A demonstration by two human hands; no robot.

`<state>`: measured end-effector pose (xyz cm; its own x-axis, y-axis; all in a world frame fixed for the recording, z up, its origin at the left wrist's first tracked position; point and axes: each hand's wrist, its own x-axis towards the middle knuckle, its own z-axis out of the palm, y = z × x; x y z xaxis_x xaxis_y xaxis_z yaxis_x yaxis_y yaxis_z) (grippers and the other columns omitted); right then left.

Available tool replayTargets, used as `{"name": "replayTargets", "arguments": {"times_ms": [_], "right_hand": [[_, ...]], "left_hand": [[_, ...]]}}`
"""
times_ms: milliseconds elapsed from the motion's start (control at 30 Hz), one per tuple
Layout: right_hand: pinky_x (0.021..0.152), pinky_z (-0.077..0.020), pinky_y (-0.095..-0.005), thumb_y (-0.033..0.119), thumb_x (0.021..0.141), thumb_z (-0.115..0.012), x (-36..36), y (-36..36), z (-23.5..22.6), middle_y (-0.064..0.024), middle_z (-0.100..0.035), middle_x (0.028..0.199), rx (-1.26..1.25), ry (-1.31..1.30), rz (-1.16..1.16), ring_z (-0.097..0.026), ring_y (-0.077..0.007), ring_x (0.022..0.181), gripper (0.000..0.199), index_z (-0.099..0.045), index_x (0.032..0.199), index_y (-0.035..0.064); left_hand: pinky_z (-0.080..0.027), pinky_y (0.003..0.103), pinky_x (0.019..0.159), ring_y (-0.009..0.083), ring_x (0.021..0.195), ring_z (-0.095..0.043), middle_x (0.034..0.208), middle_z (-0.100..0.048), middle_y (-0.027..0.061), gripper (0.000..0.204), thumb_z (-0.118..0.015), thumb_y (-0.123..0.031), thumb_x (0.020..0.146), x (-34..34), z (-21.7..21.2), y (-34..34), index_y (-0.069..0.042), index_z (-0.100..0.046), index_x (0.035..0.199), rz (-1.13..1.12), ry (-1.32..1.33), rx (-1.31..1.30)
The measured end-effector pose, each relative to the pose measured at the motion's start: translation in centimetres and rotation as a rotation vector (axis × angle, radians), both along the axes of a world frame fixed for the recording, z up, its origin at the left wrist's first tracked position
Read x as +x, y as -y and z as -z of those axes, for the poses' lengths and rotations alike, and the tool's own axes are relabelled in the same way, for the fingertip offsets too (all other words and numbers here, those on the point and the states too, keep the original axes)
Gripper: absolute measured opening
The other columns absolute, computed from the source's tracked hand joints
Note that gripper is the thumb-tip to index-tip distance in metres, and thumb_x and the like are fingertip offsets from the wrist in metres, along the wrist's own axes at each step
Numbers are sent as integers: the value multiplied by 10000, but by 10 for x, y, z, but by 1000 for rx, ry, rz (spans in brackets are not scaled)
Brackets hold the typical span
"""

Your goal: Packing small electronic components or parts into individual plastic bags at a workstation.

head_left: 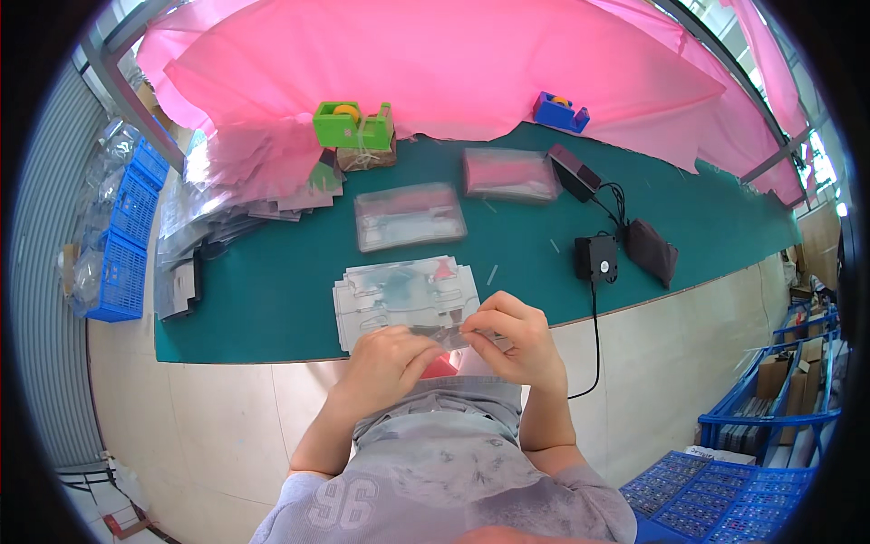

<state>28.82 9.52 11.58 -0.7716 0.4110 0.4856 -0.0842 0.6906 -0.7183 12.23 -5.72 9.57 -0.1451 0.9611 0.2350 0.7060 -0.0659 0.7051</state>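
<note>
At the table's near edge, my left hand [382,364] is closed, thumb and fingers pinched together. Facing it, my right hand [515,339] pinches with its fingertips, a short gap from the left. Between the fingertips there seems to be something thin and clear, too faint to name. Just beyond both hands lies a loose stack of flat, clear-covered white packs [399,295], with grey-blue and red patches showing through. My fingers overlap its near edge, and I cannot tell whether they touch it.
Farther back on the green table [272,299] lie two stacks of clear flat cases [410,218]. A green tape dispenser [353,127], a blue tape dispenser [560,113], a black box with a cord [595,258] and a dark pouch [651,252] sit around them. Plastic sleeves [245,177] pile up left.
</note>
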Motion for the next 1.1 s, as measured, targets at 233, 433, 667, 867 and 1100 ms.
{"name": "replayTargets", "arguments": {"times_ms": [233,433,667,867,1100], "right_hand": [[550,-459,-244,-58,714,-738,6,-5,2,-61,-621,808,-57,4,13,-594,-135,640,180,-707,870,25],[564,-462,-230,-70,726,-725,5,-5,-3,-65,-618,803,-131,-13,66,-590,-123,643,168,-705,872,11],[578,-481,-231,-75,751,-708,10,-2,11,-73,-599,843,-242,-58,80,-595,-117,661,144,-697,877,-6],[631,-495,-254,-17,799,-698,17,-11,14,-90,-606,891,-287,114,74,-627,-154,731,136,-688,931,13],[762,-517,-260,-46,873,-598,-15,6,12,-79,-605,1048,-587,158,-213,-617,-127,926,482,-507,1336,53]], "left_hand": [[-489,355,666,238,735,-609,827,-697,63,218,-688,-186,845,-12,-5,3,-81,-740,1028,3,-16,-54],[-489,384,707,260,776,-604,802,-684,84,197,-691,-205,837,-12,-11,1,-75,-755,972,-33,104,-5],[-506,314,694,197,736,-624,813,-709,87,337,-714,-90,802,-21,-6,-1,-60,-706,1138,-43,241,-10],[-473,257,750,110,740,-642,755,-702,52,588,-684,7,788,-14,-9,-3,-62,-543,1355,-255,498,97],[-475,292,676,190,726,-636,793,-679,78,589,-686,7,772,1,-16,-16,-81,-531,1334,-148,436,54]]}}
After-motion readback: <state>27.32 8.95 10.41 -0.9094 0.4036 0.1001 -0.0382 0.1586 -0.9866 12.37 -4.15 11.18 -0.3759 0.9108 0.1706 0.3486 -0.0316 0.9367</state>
